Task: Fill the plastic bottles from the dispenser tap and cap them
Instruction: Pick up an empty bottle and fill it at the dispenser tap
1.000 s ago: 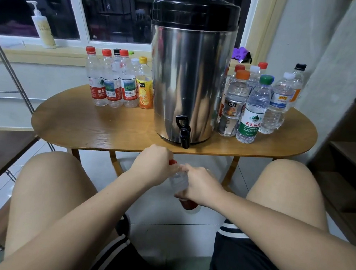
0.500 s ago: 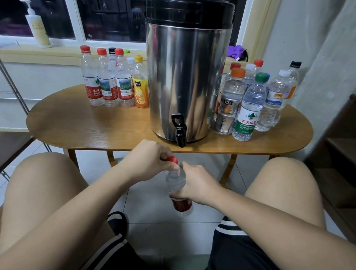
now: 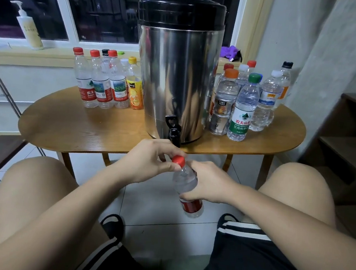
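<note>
I'm holding the bottle [image 3: 184,181] between my knees, in front of the table [image 3: 86,130] and just below the tap [image 3: 174,132].
My right hand [image 3: 207,181] is wrapping round its middle while my left hand [image 3: 148,160] is pinching the red cap [image 3: 178,160]. The bottle's long axis is leaning slightly, cap pointing up toward the tap, base toward the floor.

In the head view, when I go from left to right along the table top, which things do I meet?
Red-capped water bottles → yellow-capped juice bottle → steel dispenser → orange-capped bottle → green-capped bottle → white-capped bottle → black-capped bottle.
</note>
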A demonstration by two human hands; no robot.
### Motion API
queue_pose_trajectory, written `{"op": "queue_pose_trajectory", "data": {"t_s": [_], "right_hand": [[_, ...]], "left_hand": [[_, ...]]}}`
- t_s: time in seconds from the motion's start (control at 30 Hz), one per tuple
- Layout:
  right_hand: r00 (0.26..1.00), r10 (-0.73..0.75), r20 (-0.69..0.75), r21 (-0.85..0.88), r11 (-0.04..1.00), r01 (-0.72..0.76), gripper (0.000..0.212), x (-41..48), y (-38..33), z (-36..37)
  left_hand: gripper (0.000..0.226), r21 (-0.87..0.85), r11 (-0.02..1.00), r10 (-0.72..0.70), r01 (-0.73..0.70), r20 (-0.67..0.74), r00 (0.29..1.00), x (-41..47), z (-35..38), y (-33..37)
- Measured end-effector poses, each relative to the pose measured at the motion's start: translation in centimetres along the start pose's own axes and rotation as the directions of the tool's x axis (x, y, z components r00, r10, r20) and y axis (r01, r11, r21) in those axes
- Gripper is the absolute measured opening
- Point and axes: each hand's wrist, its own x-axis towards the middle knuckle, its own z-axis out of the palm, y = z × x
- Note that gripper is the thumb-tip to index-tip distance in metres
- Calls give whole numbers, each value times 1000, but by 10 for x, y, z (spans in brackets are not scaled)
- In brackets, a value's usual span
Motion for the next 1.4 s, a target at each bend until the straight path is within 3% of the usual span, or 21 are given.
{"op": "queue_pose_trajectory", "data": {"t_s": [0.1,0.27,0.43,0.63,0.87,0.97,1.07,1.13,1.4], "right_hand": [[996,28,-89,29,999,-26,65,-8,10,-23],[951,140,-275,119,987,-111,67,-21,24,-88],[844,283,-455,136,959,-248,62,-25,43,-159],[734,357,-578,104,924,-368,80,-12,76,-207],[647,497,-578,303,867,-396,74,17,117,-205],[649,487,-584,302,873,-383,95,24,121,-193],[693,544,-473,394,834,-386,121,27,133,-170],[715,561,-419,402,820,-408,125,32,143,-157],[735,561,-380,359,822,-442,105,55,171,-159]], "left_hand": [[34,-88,996,-35,27,-95,995,1,7,3],[20,-35,994,-108,105,-100,989,7,17,-11],[16,-41,994,-108,104,-128,986,13,22,-12],[13,-43,994,-101,97,-119,988,15,23,-13],[10,-38,995,-91,87,-129,987,15,22,-16],[12,-26,996,-86,83,-142,986,14,20,-18],[12,-21,997,-81,78,-143,986,13,20,-19],[12,-27,996,-86,83,-141,986,13,20,-18],[10,-51,995,-93,86,-147,985,17,21,-18]]}}
